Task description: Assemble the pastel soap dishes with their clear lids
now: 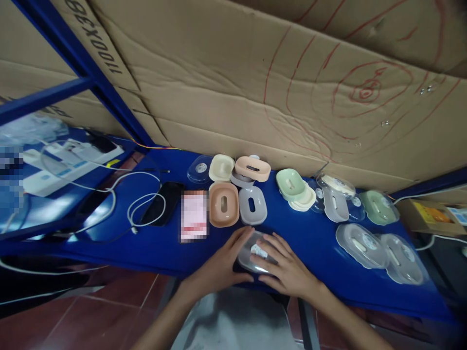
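A clear plastic lid (248, 253) with a white sticker lies at the table's front edge, in front of my body. My left hand (226, 260) curves around its left side, with the thumb at the near edge. Across its right side and top spread the fingers of my right hand (283, 267). What is under the lid is mostly hidden. Just beyond my hands sit a tan dish (224, 204) and a grey dish (260, 204), each with a slot in the middle.
Behind are a cream dish (222, 168) and a stacked peach piece (252, 168). Green, grey and lidded dishes stand right, including a green dish (292, 182). A phone (163, 203), white cable (114, 194) and power strip (73, 165) lie left. Cardboard (204, 73) rises behind.
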A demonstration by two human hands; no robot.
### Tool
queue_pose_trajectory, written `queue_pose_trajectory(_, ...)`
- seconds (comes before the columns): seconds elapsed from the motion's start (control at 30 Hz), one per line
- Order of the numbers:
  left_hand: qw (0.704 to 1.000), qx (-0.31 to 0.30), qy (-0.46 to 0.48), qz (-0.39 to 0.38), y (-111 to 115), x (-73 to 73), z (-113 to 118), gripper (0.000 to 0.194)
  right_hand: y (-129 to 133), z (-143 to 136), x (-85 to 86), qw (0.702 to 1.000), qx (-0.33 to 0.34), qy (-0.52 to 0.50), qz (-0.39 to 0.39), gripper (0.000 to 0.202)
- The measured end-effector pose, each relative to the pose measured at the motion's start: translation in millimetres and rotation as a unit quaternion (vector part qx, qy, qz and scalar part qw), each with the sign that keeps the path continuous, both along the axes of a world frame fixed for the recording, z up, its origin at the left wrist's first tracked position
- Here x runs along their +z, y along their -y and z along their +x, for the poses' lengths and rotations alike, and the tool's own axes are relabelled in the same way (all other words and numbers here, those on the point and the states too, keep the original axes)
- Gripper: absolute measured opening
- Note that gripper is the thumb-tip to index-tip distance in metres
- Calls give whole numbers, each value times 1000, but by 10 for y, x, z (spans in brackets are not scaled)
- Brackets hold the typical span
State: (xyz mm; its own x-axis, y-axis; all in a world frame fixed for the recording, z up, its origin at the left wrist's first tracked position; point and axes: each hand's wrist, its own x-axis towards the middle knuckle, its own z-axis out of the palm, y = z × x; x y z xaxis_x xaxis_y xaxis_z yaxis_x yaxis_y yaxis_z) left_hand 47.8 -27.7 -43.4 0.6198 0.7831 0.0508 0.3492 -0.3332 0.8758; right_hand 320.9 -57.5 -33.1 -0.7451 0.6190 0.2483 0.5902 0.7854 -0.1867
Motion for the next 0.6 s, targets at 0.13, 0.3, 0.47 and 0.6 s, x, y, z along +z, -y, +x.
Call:
queue_pose_trajectory(0.13,1000,-1,-9,-6,-15,25,-58,106,23,-14,-31,1000,-7,11,-7,61)
queue_pose_trajectory(0.3,1000,-6,-6,-4,-65,29,-77,103,-11,-49,-13,1000,-7,13,-10,65)
queue_pose_trajectory(0.47,1000,-2,-9,2,-101,12,-63,103,-40,-53,10,1000,-13,16,9,53)
queue_pose_trajectory(0.6,1000,4,-17,-3,-106,-2,-56,103,-1,-65,-30,999,-20,22,23,58)
